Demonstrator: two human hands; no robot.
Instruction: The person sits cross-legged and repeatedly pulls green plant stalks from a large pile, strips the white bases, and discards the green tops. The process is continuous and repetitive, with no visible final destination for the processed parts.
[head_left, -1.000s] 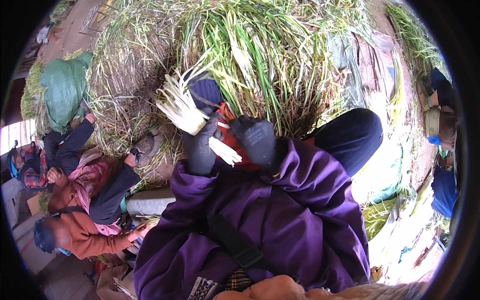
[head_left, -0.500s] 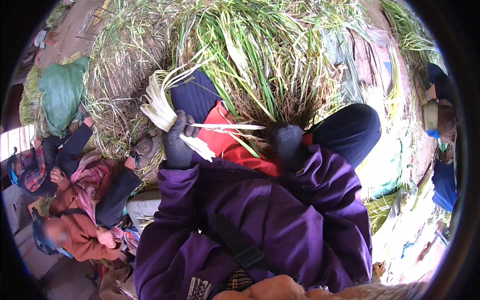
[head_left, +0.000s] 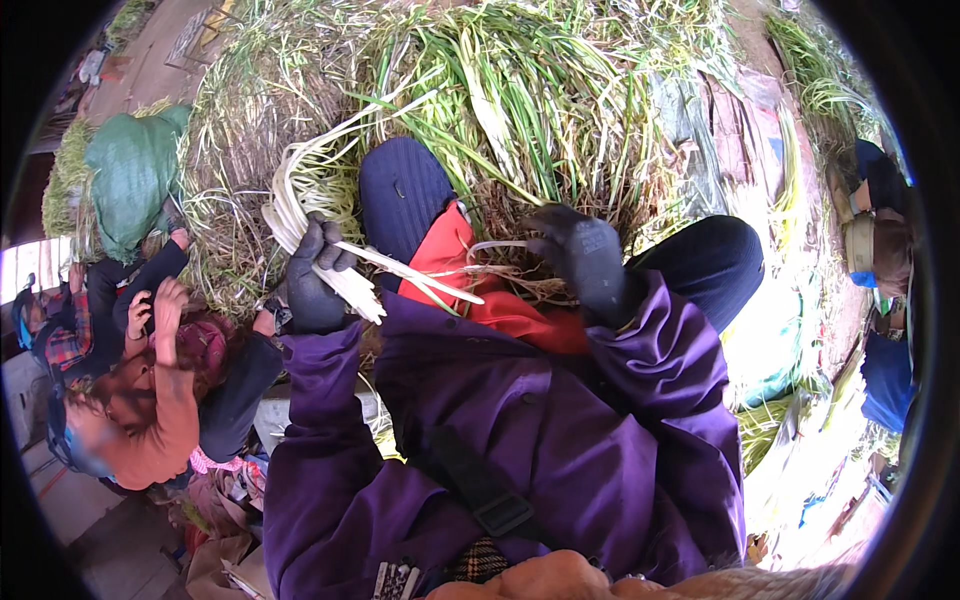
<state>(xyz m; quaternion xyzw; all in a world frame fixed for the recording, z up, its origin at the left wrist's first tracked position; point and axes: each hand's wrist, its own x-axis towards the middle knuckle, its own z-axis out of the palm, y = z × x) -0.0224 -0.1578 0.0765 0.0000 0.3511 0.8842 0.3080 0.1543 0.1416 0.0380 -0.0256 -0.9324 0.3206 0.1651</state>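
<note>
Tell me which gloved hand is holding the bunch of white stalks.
The left hand, in a dark glove, grips the bunch of white stalks at the picture's left. The right hand holds no bunch; it only pulls at thin strands.

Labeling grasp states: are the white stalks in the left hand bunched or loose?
Bunched. The left hand is closed around the white stalks; their ends fan out on both sides of the grip.

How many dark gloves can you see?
2. The left hand wears one and grips a bunch of white stalks. The right hand wears the other, by the green pile. Others may be hidden.
</note>
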